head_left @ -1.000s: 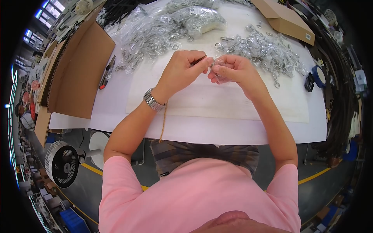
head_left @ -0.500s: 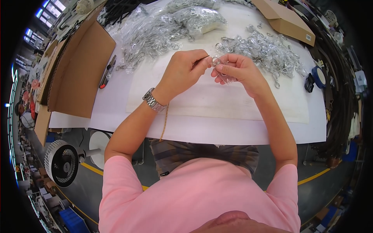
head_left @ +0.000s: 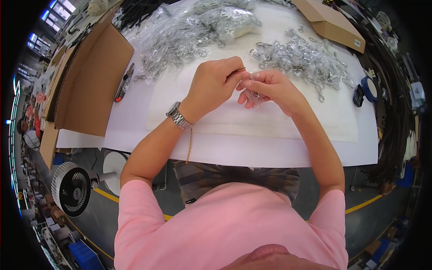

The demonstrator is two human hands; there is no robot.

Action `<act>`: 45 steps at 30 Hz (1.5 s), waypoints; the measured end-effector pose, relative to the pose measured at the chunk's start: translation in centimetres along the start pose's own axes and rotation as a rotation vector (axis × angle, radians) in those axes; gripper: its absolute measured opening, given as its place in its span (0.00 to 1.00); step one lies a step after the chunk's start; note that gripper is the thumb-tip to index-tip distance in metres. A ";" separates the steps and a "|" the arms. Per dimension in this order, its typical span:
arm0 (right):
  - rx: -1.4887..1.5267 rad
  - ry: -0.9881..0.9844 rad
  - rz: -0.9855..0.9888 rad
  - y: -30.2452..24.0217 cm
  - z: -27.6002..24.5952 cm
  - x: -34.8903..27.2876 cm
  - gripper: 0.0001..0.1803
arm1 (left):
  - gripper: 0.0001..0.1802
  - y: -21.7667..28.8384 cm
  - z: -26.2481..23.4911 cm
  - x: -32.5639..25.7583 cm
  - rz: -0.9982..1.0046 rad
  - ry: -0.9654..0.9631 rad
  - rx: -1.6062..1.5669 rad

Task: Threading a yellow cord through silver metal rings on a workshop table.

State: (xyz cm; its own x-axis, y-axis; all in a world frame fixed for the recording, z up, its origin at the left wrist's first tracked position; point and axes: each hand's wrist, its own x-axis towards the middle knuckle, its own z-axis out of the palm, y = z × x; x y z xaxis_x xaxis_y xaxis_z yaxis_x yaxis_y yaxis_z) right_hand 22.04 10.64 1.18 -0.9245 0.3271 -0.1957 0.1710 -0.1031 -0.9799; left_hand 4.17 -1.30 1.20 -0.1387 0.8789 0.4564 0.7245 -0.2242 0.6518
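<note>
Both hands meet above a white table (head_left: 252, 148). My left hand (head_left: 213, 83), with a metal watch (head_left: 177, 116) on its wrist, pinches the top edge of a small clear plastic bag (head_left: 254, 86) together with a thin dark strip. My right hand (head_left: 270, 87) holds the same bag from the right; a small metal ring shows inside it. A loose heap of metal rings in clear bags (head_left: 301, 56) lies just beyond my right hand. A larger pile of bagged metal parts (head_left: 180, 38) lies beyond my left hand.
A flat cardboard sheet (head_left: 92, 76) leans at the table's left, with a red-handled knife (head_left: 123, 83) beside it. A cardboard box (head_left: 330, 20) lies at the far right. A blue tape roll (head_left: 370, 88) sits near the right edge. A white fan (head_left: 72, 189) stands on the floor.
Both hands stay together over the table; the fingers have shifted slightly on the small bag, and the right hand's fingers now spread more around it.
</note>
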 end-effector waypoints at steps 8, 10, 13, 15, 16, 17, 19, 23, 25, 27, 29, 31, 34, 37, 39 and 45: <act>0.172 0.338 -0.175 -0.6 -0.4 0.2 0.22 | 0.14 0.1 0.1 0.5 -0.246 -0.030 -0.296; 0.236 0.414 -0.335 -0.1 -0.9 0.6 0.23 | 0.14 0.9 0.7 0.4 -0.303 -0.098 -0.425; 0.282 0.304 -0.290 0.4 0.3 0.5 0.25 | 0.17 1.5 1.9 0.1 -0.328 -0.156 -0.615; 0.317 0.296 -0.274 -0.1 1.1 0.6 0.25 | 0.16 0.8 2.2 0.1 -0.442 -0.176 -0.687; 0.351 0.291 -0.258 -0.2 1.3 0.6 0.25 | 0.16 0.7 2.1 0.1 -0.442 -0.177 -0.687; 0.351 0.292 -0.257 -0.1 1.0 0.6 0.25 | 0.15 0.6 1.7 0.0 -0.485 -0.171 -0.809; 0.435 0.193 -0.268 0.1 0.4 0.8 0.26 | 0.14 0.2 1.5 0.1 -0.527 -0.164 -0.931; 0.550 0.257 -0.266 0.3 0.9 0.8 0.26 | 0.12 -0.3 1.4 0.0 -0.570 -0.199 -0.999; 0.425 0.291 -0.202 0.7 0.8 0.8 0.24 | 0.12 -0.4 1.4 0.0 -0.557 -0.198 -0.986; 0.404 0.300 -0.173 1.2 0.9 0.6 0.22 | 0.11 -0.5 1.2 0.0 -0.500 -0.188 -0.848; 0.383 0.309 -0.144 1.3 0.7 0.6 0.21 | 0.10 0.1 0.5 0.0 -0.505 -0.204 -0.827; 0.500 0.314 -0.148 1.1 0.2 0.6 0.20 | 0.10 0.3 0.1 0.0 -0.509 -0.222 -0.808; 0.593 0.351 -0.122 1.0 0.0 0.6 0.20 | 0.11 0.1 0.0 0.1 -0.557 -0.144 -0.666; 0.628 0.377 -0.112 0.7 0.2 0.4 0.21 | 0.12 -0.1 -0.1 0.2 -0.551 0.012 -0.715; 0.637 0.387 -0.114 0.6 0.2 0.4 0.20 | 0.13 -0.4 -0.3 0.1 -0.545 -0.012 -0.638; 0.666 0.381 -0.101 0.9 0.4 0.4 0.20 | 0.12 0.4 0.3 0.1 -0.493 0.068 -0.779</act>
State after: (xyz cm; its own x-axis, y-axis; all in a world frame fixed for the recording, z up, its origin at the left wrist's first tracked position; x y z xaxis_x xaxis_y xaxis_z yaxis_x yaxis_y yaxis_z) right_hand 21.69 10.31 0.25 -0.7233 0.6528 -0.2250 -0.2599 -0.5593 -0.7872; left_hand 4.64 -1.14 1.28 -0.3677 0.9292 0.0371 -0.0825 -0.0723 0.9940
